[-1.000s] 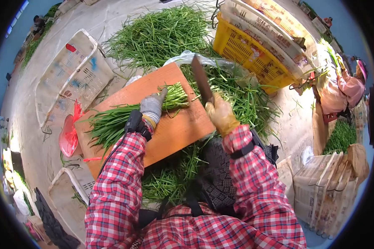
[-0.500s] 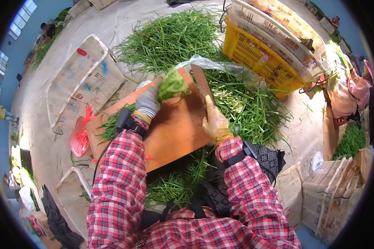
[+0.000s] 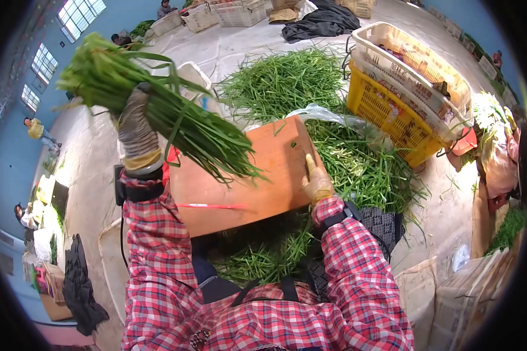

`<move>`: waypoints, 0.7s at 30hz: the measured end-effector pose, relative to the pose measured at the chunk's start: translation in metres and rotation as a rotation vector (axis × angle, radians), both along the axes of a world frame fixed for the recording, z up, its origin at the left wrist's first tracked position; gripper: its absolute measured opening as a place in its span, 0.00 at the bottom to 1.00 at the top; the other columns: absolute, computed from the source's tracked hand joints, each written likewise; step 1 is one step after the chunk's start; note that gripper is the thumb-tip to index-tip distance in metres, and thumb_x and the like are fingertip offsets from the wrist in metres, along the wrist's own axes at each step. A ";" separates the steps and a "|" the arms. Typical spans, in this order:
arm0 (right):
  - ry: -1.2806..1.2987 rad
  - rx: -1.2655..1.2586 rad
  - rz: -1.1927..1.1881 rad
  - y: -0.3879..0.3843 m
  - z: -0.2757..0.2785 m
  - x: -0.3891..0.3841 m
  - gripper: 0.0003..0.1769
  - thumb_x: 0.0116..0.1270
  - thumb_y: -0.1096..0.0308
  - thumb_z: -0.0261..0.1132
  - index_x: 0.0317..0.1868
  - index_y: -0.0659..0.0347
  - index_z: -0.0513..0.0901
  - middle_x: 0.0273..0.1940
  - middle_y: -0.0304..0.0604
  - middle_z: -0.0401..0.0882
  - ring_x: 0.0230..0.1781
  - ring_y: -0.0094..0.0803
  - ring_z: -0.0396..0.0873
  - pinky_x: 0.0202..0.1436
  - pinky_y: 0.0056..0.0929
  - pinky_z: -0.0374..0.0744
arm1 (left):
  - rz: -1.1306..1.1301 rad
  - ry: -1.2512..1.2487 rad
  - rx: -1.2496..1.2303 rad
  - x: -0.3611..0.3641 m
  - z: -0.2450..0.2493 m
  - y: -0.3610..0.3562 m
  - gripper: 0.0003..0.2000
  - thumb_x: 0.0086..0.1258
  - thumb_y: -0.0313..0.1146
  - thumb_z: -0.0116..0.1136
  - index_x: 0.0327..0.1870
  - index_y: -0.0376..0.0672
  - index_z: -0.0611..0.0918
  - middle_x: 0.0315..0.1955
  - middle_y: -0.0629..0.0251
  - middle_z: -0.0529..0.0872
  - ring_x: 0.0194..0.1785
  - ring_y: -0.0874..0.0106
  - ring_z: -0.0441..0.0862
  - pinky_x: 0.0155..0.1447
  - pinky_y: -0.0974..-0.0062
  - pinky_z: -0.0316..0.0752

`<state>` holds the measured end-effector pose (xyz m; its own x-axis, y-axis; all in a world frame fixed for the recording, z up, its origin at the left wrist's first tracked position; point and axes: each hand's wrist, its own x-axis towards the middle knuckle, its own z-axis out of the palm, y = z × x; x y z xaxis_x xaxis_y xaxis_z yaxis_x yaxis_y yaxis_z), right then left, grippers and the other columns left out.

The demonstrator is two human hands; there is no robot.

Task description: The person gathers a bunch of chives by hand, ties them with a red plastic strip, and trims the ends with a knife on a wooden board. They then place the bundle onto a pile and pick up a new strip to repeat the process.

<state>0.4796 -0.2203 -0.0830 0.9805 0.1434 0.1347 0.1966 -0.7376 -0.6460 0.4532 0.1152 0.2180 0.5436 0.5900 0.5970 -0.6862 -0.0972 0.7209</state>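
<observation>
My gloved left hand (image 3: 139,126) is closed around a thick bunch of long green chive-like leaves (image 3: 187,126), raised at upper left over the board's left side. The leaf ends hang to the right above a flat orange-brown board (image 3: 234,181). At the board's right edge is my right hand (image 3: 318,181) in a yellowish glove, one finger stretched forward and the others curled. What it holds is hidden; no blade shows. A thin red strip (image 3: 211,206) lies along the board's near part. Loose cut leaves (image 3: 363,161) are heaped right of the board.
A large pile of green leaves (image 3: 284,82) lies beyond the board. Stacked white and yellow crates (image 3: 392,108) stand at the right back. More leaves (image 3: 269,257) lie below the board by my lap. A dark cloth (image 3: 322,23) and other people are farther off.
My left hand has lifted the bunch from the board, up and to the left. My right hand has shifted slightly right and down; the knife blade seen in it earlier no longer shows.
</observation>
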 end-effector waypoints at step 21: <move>-0.053 0.379 -0.076 -0.074 0.108 0.000 0.34 0.56 0.80 0.58 0.67 0.61 0.66 0.48 0.53 0.80 0.45 0.38 0.82 0.50 0.32 0.78 | 0.042 0.454 -0.192 0.148 -0.284 -0.151 0.18 0.64 0.35 0.63 0.52 0.37 0.77 0.46 0.62 0.82 0.46 0.71 0.79 0.50 0.74 0.76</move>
<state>0.4793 -0.2946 0.0251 0.9766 0.0009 0.2152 0.1912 -0.4621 -0.8659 0.6015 -0.0353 -0.0660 0.6971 0.6931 0.1836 -0.2971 0.0462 0.9537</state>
